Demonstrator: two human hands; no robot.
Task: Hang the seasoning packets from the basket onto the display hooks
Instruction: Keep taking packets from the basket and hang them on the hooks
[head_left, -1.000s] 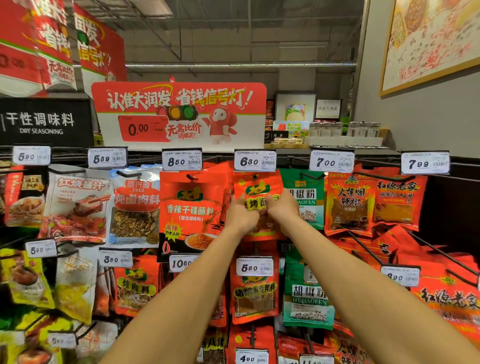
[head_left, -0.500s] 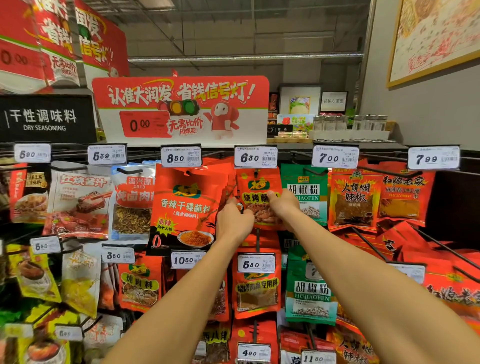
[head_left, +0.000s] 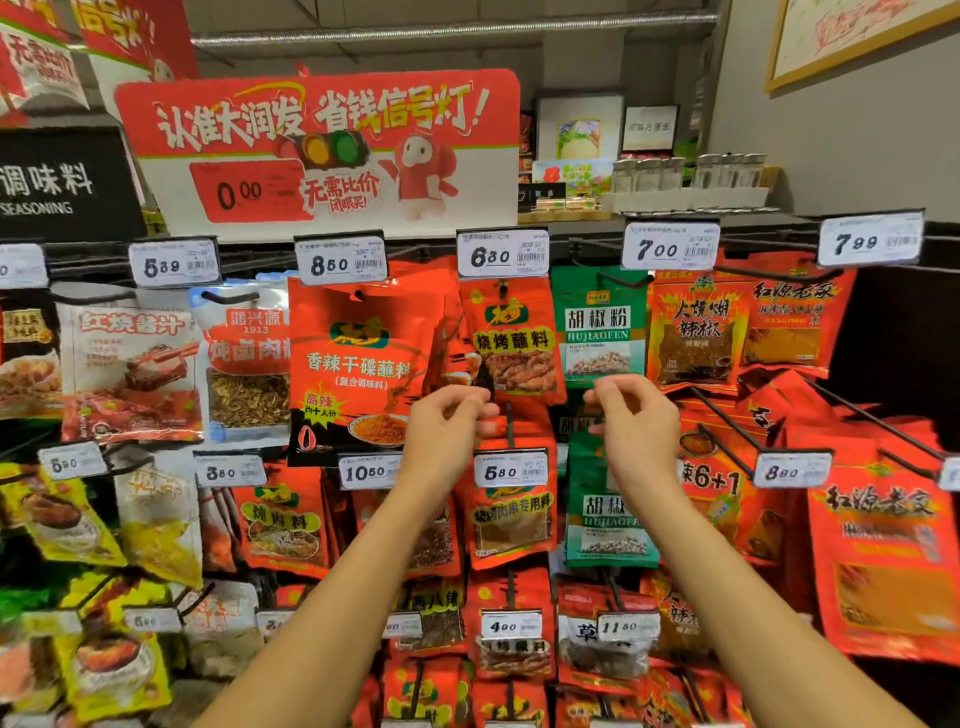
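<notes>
— Where are we with the barbecue seasoning packet (head_left: 511, 340)?

— It hangs on the hook under the 6.80 price tag (head_left: 503, 253), between the big red dry-dip seasoning packet (head_left: 363, 364) and the green pepper powder packet (head_left: 597, 325). A second ago both our hands were up against its front, working it onto the hook; now they have dropped below its bottom edge.

— So we have let go?

— Our right hand (head_left: 631, 415) has. Its fingers are loosely curled, thumb and forefinger close together with nothing between them, and it sits apart from the packet, in front of the lower green packets. Our left hand (head_left: 447, 423) is less clear: its fingers are bent near the packet's lower left corner, and we cannot tell whether the tips touch it or have come free.

— What does that mean for the job?

— We judge this packet hung. It sits upright enough, tilted slightly, its punch hole on the hook. The basket is out of view, so how many packets remain we cannot say. Next is probably reaching down for another.
</notes>
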